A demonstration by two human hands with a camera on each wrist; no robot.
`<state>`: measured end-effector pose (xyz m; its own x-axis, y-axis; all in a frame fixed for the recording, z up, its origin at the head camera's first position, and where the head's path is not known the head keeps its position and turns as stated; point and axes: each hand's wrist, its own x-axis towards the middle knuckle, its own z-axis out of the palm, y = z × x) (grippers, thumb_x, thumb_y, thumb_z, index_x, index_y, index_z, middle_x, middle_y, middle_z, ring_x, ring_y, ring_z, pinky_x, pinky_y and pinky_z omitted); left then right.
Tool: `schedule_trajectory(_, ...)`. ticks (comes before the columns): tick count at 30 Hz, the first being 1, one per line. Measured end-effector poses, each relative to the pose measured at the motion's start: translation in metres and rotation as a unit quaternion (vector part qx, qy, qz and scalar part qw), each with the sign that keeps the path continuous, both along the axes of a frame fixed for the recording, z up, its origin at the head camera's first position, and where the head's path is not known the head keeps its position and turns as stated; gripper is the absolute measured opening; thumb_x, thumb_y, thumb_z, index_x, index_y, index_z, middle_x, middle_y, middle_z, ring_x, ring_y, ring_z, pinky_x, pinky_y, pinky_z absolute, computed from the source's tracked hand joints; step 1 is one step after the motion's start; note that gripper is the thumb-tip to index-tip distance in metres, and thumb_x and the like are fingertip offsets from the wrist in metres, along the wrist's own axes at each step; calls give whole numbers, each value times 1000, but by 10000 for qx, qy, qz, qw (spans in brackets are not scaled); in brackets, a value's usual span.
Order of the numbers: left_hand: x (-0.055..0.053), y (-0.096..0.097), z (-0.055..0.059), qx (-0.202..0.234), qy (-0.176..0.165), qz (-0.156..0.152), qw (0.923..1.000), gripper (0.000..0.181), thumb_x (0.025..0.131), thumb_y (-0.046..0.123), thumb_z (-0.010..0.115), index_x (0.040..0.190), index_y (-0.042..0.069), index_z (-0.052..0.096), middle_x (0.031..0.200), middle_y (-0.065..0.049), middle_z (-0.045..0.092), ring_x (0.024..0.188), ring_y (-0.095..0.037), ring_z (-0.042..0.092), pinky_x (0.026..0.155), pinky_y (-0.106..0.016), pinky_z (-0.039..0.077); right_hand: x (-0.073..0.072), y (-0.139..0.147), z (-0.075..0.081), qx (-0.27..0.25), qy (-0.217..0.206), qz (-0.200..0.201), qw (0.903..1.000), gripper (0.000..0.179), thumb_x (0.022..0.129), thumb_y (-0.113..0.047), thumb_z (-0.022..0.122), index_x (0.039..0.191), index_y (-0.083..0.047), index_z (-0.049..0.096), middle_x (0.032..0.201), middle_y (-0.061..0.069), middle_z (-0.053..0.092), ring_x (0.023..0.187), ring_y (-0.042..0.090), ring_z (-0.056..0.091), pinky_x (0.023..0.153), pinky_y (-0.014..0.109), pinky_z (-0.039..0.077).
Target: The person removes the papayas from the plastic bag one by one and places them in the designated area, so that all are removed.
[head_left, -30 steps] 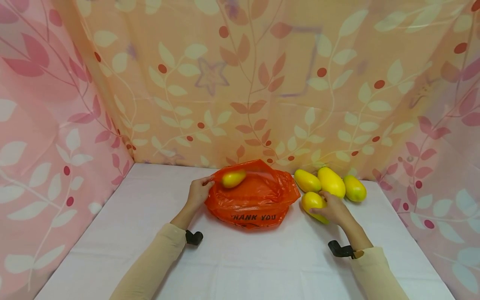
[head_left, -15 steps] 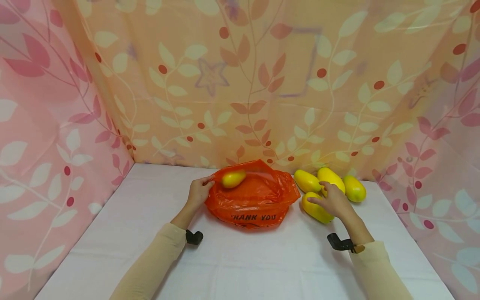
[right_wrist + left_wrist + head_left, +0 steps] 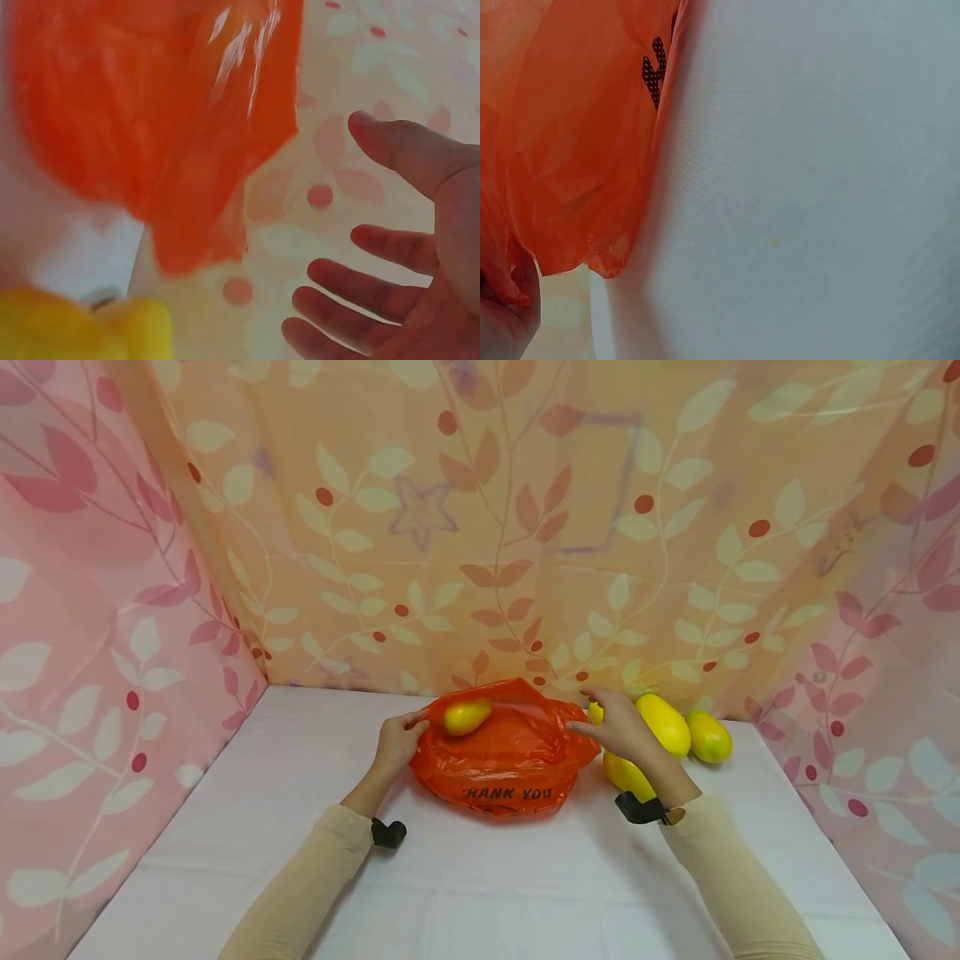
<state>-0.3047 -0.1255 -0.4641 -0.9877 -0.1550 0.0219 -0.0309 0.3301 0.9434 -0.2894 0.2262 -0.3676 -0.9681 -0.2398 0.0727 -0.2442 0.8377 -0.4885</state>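
An orange plastic bag (image 3: 517, 757) printed with "THANK YOU" lies mid-table, its mouth spread. One yellow-green mango (image 3: 467, 717) sits inside at the upper left. My left hand (image 3: 397, 750) pinches the bag's left edge; in the left wrist view its fingers (image 3: 529, 292) grip the gathered plastic. Fingers spread, my right hand (image 3: 621, 727) hovers by the bag's right edge and holds nothing. In the right wrist view a gap shows between that hand (image 3: 420, 277) and the bag (image 3: 165, 120). A mango (image 3: 626, 774) lies partly hidden under the right forearm, another (image 3: 596, 713) behind the hand.
Two more mangoes, a large one (image 3: 667, 727) and a smaller one (image 3: 709, 737), lie right of the right hand. A white cloth (image 3: 480, 885) covers the table. Floral curtains (image 3: 510, 527) stand at the back and both sides.
My right hand has let go of the front mango, lifted away from it and moved left to the bag's right edge. The left hand and the bag have stayed in place.
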Motion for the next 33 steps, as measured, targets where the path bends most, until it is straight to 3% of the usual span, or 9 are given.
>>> schedule_trajectory(4, 0, 0, 1, -21, -16, 2, 10000, 33, 98, 15, 58, 129, 5, 64, 131, -16, 63, 110, -24, 59, 85, -24, 55, -10, -20, 2, 82, 0, 293, 9995, 72, 86, -38, 73, 143, -6, 45, 142, 20, 50, 128, 40, 47, 102, 57, 45)
schedule_trajectory(8, -1, 0, 2, 7, 42, -31, 10000, 33, 97, 15, 59, 128, 5, 64, 128, -17, 65, 95, -26, 59, 67, -15, 49, -20, -36, 1, 114, 39, 552, 9984, 69, 86, -36, 74, 142, -6, 46, 140, 18, 51, 127, 37, 49, 102, 55, 46)
schedule_trajectory(10, -1, 0, 3, 15, 90, -33, 10000, 33, 97, 14, 59, 128, 4, 64, 127, -17, 65, 94, -24, 59, 64, -12, 45, -25, -45, -1, 136, 79, 672, 9976, 70, 85, -35, 75, 142, -5, 47, 138, 19, 53, 125, 37, 50, 102, 54, 46)
schedule_trajectory(16, -1, -2, 2, 51, 93, -9, 9999, 33, 96, 14, 60, 127, 3, 64, 126, -17, 66, 83, -19, 56, 58, -13, 42, -37, -69, -6, 561, 356, 849, 9942, 68, 85, -34, 75, 140, -2, 50, 140, 21, 52, 127, 40, 50, 106, 54, 43)
schedule_trajectory(19, -1, -1, 1, 118, 134, 52, 9998, 32, 96, 14, 60, 126, 5, 66, 124, -17, 67, 80, -20, 56, 57, -13, 42, -42, -80, -9, 667, 273, 853, 9937, 66, 86, -33, 73, 139, -1, 50, 139, 22, 53, 125, 39, 51, 107, 53, 42)
schedule_trajectory(26, -2, 0, 2, 147, 259, 139, 9995, 30, 96, 13, 60, 124, 5, 67, 127, -16, 66, 103, -22, 58, 66, -9, 43, -50, -103, -20, 657, -115, 1237, 9901, 65, 88, -33, 72, 141, -2, 48, 137, 20, 55, 123, 35, 53, 107, 50, 43)
schedule_trajectory(29, -3, 0, 1, 177, 251, 174, 9994, 30, 96, 13, 60, 124, 5, 67, 126, -16, 66, 94, -17, 57, 63, -11, 42, -53, -112, -26, 558, -83, 1372, 9889, 64, 88, -31, 72, 140, -1, 49, 138, 18, 55, 127, 34, 51, 110, 48, 40)
schedule_trajectory(33, -5, -1, 0, 234, 223, 177, 9993, 30, 96, 13, 61, 124, 7, 67, 118, -18, 69, 67, -9, 52, 55, -15, 42, -55, -125, -34, 329, -234, 1402, 9893, 65, 86, -29, 75, 140, -4, 49, 140, 14, 54, 131, 31, 49, 113, 46, 38)
